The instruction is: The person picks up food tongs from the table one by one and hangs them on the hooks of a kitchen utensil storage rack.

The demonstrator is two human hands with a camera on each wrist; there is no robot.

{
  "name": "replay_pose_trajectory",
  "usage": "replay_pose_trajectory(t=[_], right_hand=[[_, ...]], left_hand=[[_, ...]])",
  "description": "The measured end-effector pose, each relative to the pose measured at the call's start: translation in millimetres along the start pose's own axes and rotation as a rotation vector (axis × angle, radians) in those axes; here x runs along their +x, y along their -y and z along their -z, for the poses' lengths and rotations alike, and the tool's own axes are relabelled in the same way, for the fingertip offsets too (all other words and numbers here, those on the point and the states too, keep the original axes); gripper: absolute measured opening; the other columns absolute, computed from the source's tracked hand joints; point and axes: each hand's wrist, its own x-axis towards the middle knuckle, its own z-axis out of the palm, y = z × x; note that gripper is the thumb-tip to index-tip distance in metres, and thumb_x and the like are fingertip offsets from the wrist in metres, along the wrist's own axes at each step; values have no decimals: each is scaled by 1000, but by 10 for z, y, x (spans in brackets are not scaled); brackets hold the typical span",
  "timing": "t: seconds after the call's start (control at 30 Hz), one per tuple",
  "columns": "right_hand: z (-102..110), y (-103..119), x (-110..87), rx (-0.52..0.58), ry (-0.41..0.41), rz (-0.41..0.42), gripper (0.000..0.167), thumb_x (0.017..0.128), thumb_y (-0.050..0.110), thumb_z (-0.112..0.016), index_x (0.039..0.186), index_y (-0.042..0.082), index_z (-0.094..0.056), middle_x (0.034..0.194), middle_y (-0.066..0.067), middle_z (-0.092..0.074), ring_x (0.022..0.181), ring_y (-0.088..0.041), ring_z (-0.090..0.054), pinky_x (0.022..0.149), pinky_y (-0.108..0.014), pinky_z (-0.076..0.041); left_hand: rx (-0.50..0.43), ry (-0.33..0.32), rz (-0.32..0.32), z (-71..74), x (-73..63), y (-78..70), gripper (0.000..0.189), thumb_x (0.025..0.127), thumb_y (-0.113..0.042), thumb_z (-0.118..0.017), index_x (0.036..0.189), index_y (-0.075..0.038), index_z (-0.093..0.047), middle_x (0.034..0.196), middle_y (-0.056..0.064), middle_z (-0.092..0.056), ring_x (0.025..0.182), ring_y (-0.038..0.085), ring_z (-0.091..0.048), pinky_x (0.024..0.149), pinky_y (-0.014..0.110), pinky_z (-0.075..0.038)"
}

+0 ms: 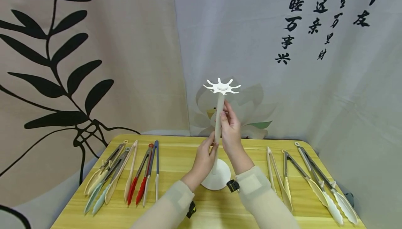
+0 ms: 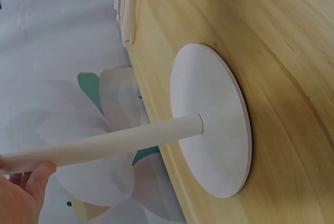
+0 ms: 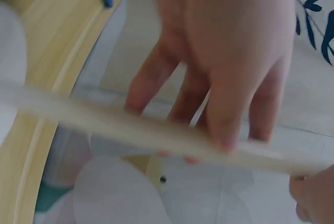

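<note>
A white stand stands upright on the table, its round base (image 1: 216, 177) flat on the wood. Its pale pole (image 1: 218, 117) rises to a star-shaped hook top (image 1: 222, 87) with several short arms. My left hand (image 1: 204, 156) holds the pole around its middle, thumb and fingers about it; in the right wrist view this hand (image 3: 224, 62) reaches down over the pole. Higher up, my right hand (image 1: 231, 131) grips the pole below the hook top. Only a bit of the right hand (image 3: 315, 195) shows at that view's edge.
On the wooden table (image 1: 176, 166), several tongs lie at the left, among them teal-tipped tongs (image 1: 108, 178), red-tipped tongs (image 1: 140, 176) and blue-handled tongs (image 1: 157, 164). More tongs lie at the right, including white-tipped tongs (image 1: 326, 190). A printed curtain (image 1: 141, 65) hangs behind.
</note>
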Motion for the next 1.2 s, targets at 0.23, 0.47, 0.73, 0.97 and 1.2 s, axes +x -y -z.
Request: replay_pose_trajectory(t=[0.23, 0.47, 0.73, 0.97, 1.2], right_hand=[[161, -29, 49, -119, 130, 80, 45, 99, 8, -45, 143, 1, -37, 107, 6, -53, 91, -9, -54, 77, -20, -48], [199, -39, 63, -168, 177, 126, 45, 99, 4, -44, 143, -1, -35, 107, 6, -53, 91, -7, -55, 78, -19, -49], [252, 4, 84, -252, 191, 96, 47, 98, 2, -45, 144, 1, -37, 109, 3, -53, 94, -7, -55, 82, -17, -49], [328, 98, 90, -324, 218, -18, 49, 98, 9, -49, 145, 10, -37, 118, -13, -54, 105, -11, -55, 89, -22, -50], [446, 173, 48, -523, 341, 2, 52, 99, 10, -48, 148, 13, -31, 131, -16, -50, 121, -31, -49, 100, -49, -44]], left_hand=[[-8, 23, 12, 5, -6, 10, 46, 96, -15, -53, 142, -10, -44, 112, 10, -62, 103, 22, -62, 84, 32, -55], [-12, 47, 10, 26, -9, 35, 46, 97, -17, -52, 142, -14, -43, 113, 11, -62, 104, 24, -62, 80, 29, -56], [-25, 69, 21, 29, 7, 30, 44, 97, -18, -51, 140, -19, -43, 115, 10, -61, 103, 23, -63, 77, 27, -56], [-97, 193, 100, 111, 79, 2, 40, 97, -19, -52, 137, -21, -42, 115, 7, -59, 106, 23, -61, 79, 31, -57], [-33, 258, 93, 281, 188, -39, 50, 98, -28, -50, 144, -27, -31, 123, 1, -55, 113, 20, -56, 90, 38, -52]])
